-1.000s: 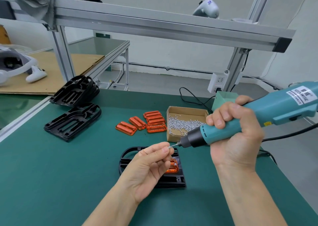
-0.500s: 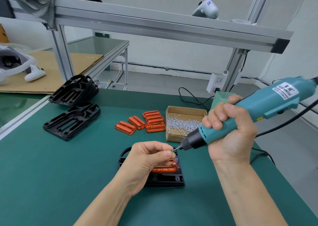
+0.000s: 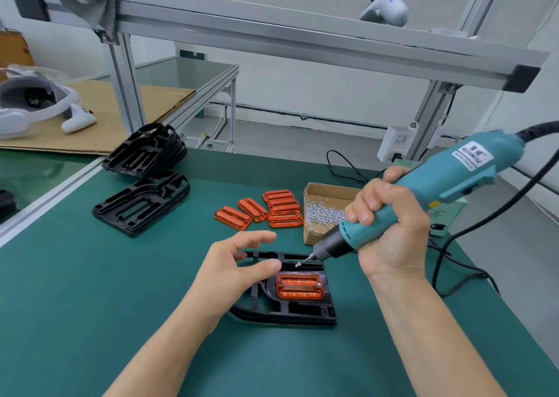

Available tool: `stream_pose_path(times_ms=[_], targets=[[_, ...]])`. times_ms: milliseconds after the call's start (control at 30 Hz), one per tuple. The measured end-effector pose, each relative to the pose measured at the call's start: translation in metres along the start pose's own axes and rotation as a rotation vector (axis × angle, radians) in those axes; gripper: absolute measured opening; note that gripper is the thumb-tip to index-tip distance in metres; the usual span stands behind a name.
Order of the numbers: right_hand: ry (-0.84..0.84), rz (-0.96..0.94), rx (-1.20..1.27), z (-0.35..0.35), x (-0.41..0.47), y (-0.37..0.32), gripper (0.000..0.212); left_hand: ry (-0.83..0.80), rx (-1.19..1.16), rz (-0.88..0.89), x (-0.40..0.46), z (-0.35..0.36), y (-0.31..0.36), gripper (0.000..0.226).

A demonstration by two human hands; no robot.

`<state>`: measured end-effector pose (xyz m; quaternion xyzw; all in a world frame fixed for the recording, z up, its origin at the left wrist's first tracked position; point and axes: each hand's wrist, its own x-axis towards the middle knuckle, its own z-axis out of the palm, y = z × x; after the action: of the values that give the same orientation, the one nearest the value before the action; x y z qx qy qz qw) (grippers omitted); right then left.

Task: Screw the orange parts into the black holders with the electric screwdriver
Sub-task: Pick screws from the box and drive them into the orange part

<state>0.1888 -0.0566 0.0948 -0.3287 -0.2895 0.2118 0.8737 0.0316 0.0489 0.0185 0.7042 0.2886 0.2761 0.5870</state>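
A black holder (image 3: 302, 313) lies on the green mat in front of me with an orange part (image 3: 299, 286) seated in it. My right hand (image 3: 390, 230) grips the teal electric screwdriver (image 3: 423, 194), tilted down to the left. A small screw (image 3: 298, 264) sits on its bit just above the holder's far edge. My left hand (image 3: 233, 272) hovers over the holder's left side, fingers relaxed and holding nothing. Several loose orange parts (image 3: 272, 210) lie behind the holder.
A cardboard box of screws (image 3: 325, 212) stands behind the screwdriver tip. Spare black holders (image 3: 142, 201) lie and lean at the back left. The screwdriver's black cable (image 3: 447, 245) loops along the right. An aluminium frame (image 3: 272, 30) crosses overhead.
My left hand let go of the screw and drew back to the left, uncovering the orange part. The screwdriver tipped downwards, carrying the screw on its bit towards the holder.
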Motion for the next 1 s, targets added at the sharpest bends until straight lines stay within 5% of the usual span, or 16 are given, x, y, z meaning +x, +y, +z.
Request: stream_pose_path(times_ms=[200,300,1000], targets=[[-0.072,0.073,-0.099,0.003,-0.002,0.024,0.021,-0.249,0.616,0.103,-0.006,-0.007,-0.008,0.09],[-0.096,0.102,-0.142,0.005,-0.002,0.033,0.021,-0.228,0.738,0.128,-0.006,-0.003,-0.012,0.094],[-0.315,0.215,-0.352,0.019,0.009,0.056,0.022,-0.167,0.63,0.091,-0.003,0.0,-0.024,0.099]])
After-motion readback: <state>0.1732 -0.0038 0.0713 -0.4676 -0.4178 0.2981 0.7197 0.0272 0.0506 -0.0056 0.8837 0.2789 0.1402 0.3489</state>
